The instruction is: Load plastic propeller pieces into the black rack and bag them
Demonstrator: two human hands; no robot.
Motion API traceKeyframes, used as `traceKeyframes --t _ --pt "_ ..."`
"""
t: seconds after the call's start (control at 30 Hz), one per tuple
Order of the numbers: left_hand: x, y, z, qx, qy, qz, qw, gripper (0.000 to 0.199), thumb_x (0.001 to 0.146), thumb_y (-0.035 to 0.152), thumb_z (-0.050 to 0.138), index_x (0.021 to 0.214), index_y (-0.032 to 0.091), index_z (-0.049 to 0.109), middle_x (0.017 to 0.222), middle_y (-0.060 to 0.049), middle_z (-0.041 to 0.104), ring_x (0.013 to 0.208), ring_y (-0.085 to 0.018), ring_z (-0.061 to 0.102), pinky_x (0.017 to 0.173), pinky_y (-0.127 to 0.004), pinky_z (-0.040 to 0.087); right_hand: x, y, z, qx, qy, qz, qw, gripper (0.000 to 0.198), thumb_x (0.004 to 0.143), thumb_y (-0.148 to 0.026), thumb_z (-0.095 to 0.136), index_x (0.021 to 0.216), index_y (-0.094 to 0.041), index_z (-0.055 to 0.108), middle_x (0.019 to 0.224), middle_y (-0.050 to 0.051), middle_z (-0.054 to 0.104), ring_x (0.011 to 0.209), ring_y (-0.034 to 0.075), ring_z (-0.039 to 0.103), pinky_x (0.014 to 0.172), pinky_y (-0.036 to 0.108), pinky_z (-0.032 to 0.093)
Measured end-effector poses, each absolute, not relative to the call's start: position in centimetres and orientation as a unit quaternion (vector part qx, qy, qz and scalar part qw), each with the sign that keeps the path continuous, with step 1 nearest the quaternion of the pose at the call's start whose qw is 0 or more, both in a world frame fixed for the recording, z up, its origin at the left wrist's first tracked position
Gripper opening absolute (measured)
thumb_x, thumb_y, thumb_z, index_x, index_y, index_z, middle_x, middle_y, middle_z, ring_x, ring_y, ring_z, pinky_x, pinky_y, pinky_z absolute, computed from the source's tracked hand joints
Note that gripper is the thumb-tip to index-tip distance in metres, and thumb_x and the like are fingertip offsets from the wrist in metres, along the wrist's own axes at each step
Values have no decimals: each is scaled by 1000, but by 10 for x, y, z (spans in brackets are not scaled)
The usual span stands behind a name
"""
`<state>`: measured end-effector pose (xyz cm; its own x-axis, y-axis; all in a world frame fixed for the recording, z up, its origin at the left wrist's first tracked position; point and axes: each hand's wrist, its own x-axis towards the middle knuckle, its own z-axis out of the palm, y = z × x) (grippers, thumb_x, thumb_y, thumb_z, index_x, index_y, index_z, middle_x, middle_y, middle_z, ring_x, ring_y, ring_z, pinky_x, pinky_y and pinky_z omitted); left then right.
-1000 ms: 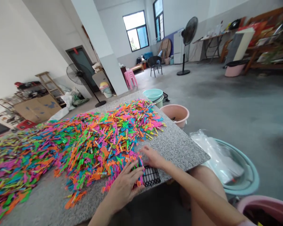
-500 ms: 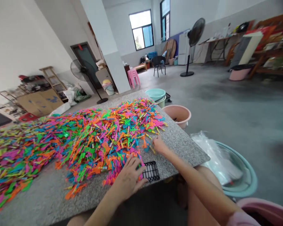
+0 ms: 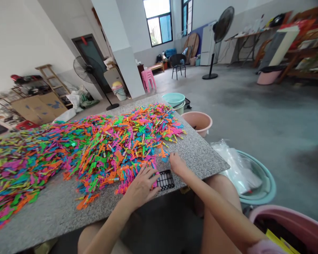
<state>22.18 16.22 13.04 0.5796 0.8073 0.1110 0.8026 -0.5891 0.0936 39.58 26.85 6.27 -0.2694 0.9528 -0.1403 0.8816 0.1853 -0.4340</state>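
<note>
Since the first frame, the right hand is being shifted off the black rack and is being held just beside loose orange and blue pieces on the granite tabletop. Its fingers are being kept curled; whether anything is being grasped cannot be told. The left hand is being laid over a row of plastic pieces next to the rack, fingers loosely spread. The speckled grey top is being largely covered by a multicoloured pile. The concrete floor is being occupied by a peach basin, standing fans, pink stools and a black chair.
</note>
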Motion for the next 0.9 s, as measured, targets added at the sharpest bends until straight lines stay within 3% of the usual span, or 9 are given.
traceKeyframes --t 0.07,0.2,0.33,0.43,0.57,0.63,0.73,0.83,0.9 --pt "221 163 130 889 452 71 21 32 86 31 64 115 19 61 115 -9 61 115 -26 55 114 -56 31 410 258 60 -591 -751 262 134 10 88 -17 55 96 -13 60 107 16 63 93 23 65 80 32 49" --pt "223 164 129 883 459 92 28 25 85 25 62 110 19 62 112 -9 61 113 -27 54 113 -57 32 413 218 40 -516 -632 528 238 9 84 -25 59 82 -20 52 67 -2 61 62 15 63 63 26 53" --pt "225 164 129 879 465 100 40 26 84 18 58 109 19 62 110 -9 60 113 -27 54 110 -57 36 391 184 23 -431 -526 658 322 10 84 -24 56 85 -22 47 63 -4 60 62 15 66 63 27 56" --pt "225 164 128 878 465 103 39 26 85 17 55 111 19 62 110 -9 60 113 -27 54 109 -56 38 381 179 25 -452 -577 614 292 7 84 -25 58 85 -21 52 62 -2 63 59 17 68 57 26 54" --pt "224 165 127 874 472 104 54 26 84 18 57 109 18 62 109 -10 60 112 -27 55 108 -55 39 379 188 35 -506 -709 461 171 5 83 -22 60 78 -19 60 62 1 66 57 18 68 58 25 51" --pt "224 165 127 873 473 105 61 28 83 16 55 110 18 62 110 -10 60 113 -27 54 109 -55 37 376 192 39 -517 -757 378 127 6 83 -22 61 86 -18 64 71 5 70 69 22 70 67 27 51" --pt "226 164 129 871 474 111 67 37 77 15 59 115 19 59 114 -11 58 116 -29 52 110 -56 34 368 188 45 -534 -793 285 64 23 84 -24 61 105 -18 65 90 13 73 88 28 70 75 31 49" --pt "227 163 134 876 464 105 73 51 71 25 71 120 19 56 118 -11 57 117 -31 50 112 -59 29 362 176 48 -532 -804 263 39 29 89 -23 53 115 -15 62 97 16 72 91 28 69 74 32 48" --pt "227 164 135 882 458 93 67 45 76 35 72 116 21 58 114 -9 58 114 -30 51 111 -60 30 366 174 49 -524 -808 264 52 31 91 -19 47 119 -15 59 96 14 72 89 27 69 72 31 47"
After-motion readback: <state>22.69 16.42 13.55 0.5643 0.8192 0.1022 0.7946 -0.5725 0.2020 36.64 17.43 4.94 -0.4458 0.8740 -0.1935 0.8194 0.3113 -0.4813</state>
